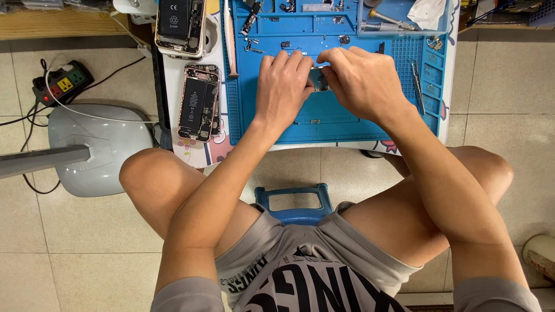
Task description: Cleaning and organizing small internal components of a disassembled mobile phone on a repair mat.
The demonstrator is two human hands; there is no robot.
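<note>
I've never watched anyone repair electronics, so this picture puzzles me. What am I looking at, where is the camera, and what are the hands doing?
The camera sits on the person's head and looks straight down, so you see their own arms, knees and the tiled floor. Both bare hands meet over a blue rubber work mat on a small table. The left hand and right hand pinch a small metal part between them; it is mostly hidden, so I cannot tell what it is. Beside the mat lie two opened phones with black batteries showing: a pink-framed one and another above it. Thin metal tweezers rest at the mat's right edge.
</note>
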